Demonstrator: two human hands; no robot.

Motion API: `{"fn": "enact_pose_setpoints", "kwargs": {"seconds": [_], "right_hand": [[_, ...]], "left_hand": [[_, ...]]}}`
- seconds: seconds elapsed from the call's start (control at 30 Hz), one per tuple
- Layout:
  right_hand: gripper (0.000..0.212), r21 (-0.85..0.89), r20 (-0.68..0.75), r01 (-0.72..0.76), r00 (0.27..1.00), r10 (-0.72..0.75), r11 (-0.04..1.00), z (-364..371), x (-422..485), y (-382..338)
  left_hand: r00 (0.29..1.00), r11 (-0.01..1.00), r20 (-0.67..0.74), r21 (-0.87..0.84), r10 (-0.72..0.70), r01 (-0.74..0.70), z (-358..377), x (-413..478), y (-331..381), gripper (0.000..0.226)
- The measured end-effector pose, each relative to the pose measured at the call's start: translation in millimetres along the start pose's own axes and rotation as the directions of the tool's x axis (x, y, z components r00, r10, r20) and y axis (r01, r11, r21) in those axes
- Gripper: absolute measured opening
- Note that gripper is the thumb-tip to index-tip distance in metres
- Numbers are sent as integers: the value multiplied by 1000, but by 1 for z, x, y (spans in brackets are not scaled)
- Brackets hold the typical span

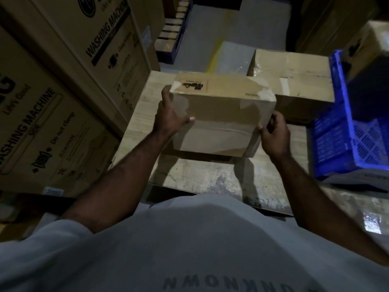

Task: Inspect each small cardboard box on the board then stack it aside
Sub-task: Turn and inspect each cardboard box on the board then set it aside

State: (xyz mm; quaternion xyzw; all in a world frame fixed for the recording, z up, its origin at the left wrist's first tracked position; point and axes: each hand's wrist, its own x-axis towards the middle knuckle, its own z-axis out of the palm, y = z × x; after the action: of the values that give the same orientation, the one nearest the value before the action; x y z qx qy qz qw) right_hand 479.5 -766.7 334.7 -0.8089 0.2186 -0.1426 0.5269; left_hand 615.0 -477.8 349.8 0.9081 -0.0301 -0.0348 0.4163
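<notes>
Shirt (189, 239): grey.
Left grip (170, 121): clasps cardboard box (223, 123), left side.
Right grip (274, 135): clasps right corner.
Surface (202, 178): beneath box.

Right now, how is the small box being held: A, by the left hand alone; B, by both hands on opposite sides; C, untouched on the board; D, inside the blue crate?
B: the left hand and the right hand grip opposite sides of the small cardboard box, over the board.
</notes>
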Motion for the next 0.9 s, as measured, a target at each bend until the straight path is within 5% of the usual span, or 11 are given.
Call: {"fn": "enact_pose_setpoints", "kwargs": {"seconds": [0.33,0.47,0.63,0.9], "right_hand": [[32,-99,-103,-64,993,54,993,17,-39,16],[59,-125,-71,-76,995,67,989,20,-47,13],[90,-205,-29,58,997,-65,977,18,-54,10],[81,-619,181,349,935,-304,704,22,-70,2]], "left_hand": [[1000,997,28,72,9,-11,1,-28,-17,111],[992,949,12,288,128,-126,-1,-41,-9,109],[951,740,175,598,255,-308,5,-49,3,112],[942,634,234,696,242,-336,12,-57,2,125]]}}
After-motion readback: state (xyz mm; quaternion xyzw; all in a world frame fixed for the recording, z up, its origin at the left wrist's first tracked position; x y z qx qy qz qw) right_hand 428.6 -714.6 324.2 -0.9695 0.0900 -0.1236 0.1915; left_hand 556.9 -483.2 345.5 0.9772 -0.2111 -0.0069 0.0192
